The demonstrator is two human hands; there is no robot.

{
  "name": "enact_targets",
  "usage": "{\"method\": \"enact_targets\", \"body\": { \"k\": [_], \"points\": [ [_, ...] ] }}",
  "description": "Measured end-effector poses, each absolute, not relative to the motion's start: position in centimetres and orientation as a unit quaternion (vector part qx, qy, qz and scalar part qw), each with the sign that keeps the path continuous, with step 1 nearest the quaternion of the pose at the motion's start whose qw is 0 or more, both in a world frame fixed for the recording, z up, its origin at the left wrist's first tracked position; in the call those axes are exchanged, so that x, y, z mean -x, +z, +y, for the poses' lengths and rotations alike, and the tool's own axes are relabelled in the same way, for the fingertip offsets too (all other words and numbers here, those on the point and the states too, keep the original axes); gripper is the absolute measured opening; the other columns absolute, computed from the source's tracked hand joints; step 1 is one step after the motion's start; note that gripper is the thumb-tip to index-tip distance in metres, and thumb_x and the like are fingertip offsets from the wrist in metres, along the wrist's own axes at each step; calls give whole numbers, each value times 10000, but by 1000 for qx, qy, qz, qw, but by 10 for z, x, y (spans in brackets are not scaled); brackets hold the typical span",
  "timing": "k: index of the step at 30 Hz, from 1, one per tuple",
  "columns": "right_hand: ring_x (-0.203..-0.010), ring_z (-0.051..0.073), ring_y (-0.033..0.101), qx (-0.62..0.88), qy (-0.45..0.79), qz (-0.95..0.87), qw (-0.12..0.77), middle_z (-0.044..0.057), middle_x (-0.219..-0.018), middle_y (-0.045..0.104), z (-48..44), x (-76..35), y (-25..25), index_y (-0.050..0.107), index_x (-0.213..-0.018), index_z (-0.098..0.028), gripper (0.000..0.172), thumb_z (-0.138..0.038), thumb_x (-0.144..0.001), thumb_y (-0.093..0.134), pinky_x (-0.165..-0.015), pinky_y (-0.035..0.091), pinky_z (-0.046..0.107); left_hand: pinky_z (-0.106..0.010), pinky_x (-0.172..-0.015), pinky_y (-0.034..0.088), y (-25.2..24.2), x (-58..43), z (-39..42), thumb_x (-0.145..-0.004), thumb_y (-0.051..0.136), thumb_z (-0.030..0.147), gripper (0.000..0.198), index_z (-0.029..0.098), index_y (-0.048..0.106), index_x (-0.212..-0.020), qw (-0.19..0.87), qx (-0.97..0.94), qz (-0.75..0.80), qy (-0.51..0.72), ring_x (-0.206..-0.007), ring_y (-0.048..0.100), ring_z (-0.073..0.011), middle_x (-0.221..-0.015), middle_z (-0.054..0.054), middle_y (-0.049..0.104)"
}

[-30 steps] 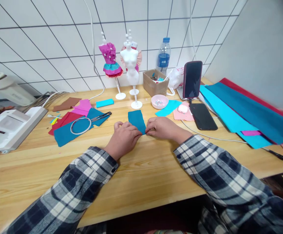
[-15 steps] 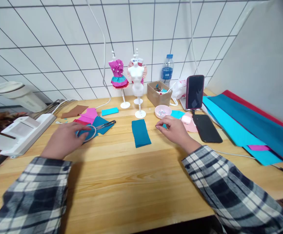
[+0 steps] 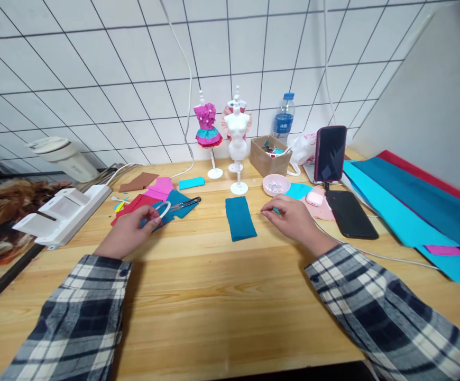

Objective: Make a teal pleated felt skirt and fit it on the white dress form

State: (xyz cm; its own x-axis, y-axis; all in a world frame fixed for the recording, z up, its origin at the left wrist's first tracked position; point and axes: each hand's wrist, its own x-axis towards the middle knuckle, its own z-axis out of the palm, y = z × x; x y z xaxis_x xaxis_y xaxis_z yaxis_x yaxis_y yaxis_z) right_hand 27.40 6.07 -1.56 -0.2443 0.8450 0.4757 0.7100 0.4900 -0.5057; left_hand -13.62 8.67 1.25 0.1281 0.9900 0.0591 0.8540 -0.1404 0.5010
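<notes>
My left hand point(image 3: 135, 231) pinches a thin white ring point(image 3: 165, 213) between thumb and fingers, raised slightly off the table. Behind it lie teal fabric scraps point(image 3: 182, 210) with black-handled thread snips point(image 3: 188, 202) on top. A red fabric piece point(image 3: 135, 205) is just beyond the same hand. In the middle of the table a teal fabric rectangle point(image 3: 240, 219) lies flat. To its right hovers my right hand point(image 3: 291, 219), thumb and fingertips pressed together; whether anything small is in them I cannot make out.
Several small dress forms stand at the back, including a bare white one point(image 3: 238, 140) and one in a pink dress point(image 3: 207, 127). Right of them are a cardboard box point(image 3: 267, 159), a bead bowl point(image 3: 276, 185), phones point(image 3: 351, 214) and long fabric sheets point(image 3: 396, 206). A power strip point(image 3: 67, 214) sits left.
My left hand has turned and lifted the white ring, which lay lower over the teal scraps before. My right hand stays pinched beside the rectangle. The whole view has shifted slightly.
</notes>
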Motion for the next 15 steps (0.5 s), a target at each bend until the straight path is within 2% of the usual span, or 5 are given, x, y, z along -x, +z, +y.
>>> {"method": "enact_targets", "body": {
  "k": [3, 6, 9, 12, 15],
  "points": [
    [-783, 168, 653, 480, 117, -754, 432, 38, -868, 721, 46, -254, -7, 688, -956, -209, 106, -247, -897, 608, -719, 499, 303, -364, -859, 501, 9, 88, 63, -911, 543, 426, 228, 209, 523, -975, 221, -728, 546, 351, -873, 707, -226, -839, -32, 747],
    [-637, 125, 627, 453, 218, -722, 475, 27, -897, 732, 25, -228, -1, 599, -1129, -222, 255, -316, -894, 631, -594, 511, 260, -324, -836, 531, 3, 27, 29, -921, 567, 353, 145, 210, 544, -934, 209, -734, 502, 407, -854, 732, -190, -864, -33, 765],
    [-814, 166, 681, 417, 275, -720, 482, 62, -1039, 729, 9, -207, -2, 541, -1215, -236, 404, -388, -866, 675, -545, 521, 238, -252, -692, 540, -5, -13, 2, -903, 594, 295, 84, 218, 596, -868, 189, -762, 477, 395, -744, 723, -152, -810, -12, 748],
    [-907, 182, 687, 415, 277, -715, 490, 59, -1077, 728, 1, -198, -7, 569, -1176, -252, 332, -376, -882, 661, -580, 551, 243, -236, -640, 523, -12, -23, -7, -895, 587, 255, 72, 219, 618, -842, 169, -785, 453, 389, -693, 705, -137, -757, 3, 725],
    [-909, 175, 701, 420, 320, -686, 501, 45, -1100, 736, 0, -196, -10, 564, -1163, -263, 313, -352, -881, 667, -580, 565, 235, -245, -641, 519, -15, -19, -6, -897, 587, 250, 76, 215, 625, -841, 154, -790, 447, 390, -690, 700, -141, -761, -1, 728]
  ]
}}
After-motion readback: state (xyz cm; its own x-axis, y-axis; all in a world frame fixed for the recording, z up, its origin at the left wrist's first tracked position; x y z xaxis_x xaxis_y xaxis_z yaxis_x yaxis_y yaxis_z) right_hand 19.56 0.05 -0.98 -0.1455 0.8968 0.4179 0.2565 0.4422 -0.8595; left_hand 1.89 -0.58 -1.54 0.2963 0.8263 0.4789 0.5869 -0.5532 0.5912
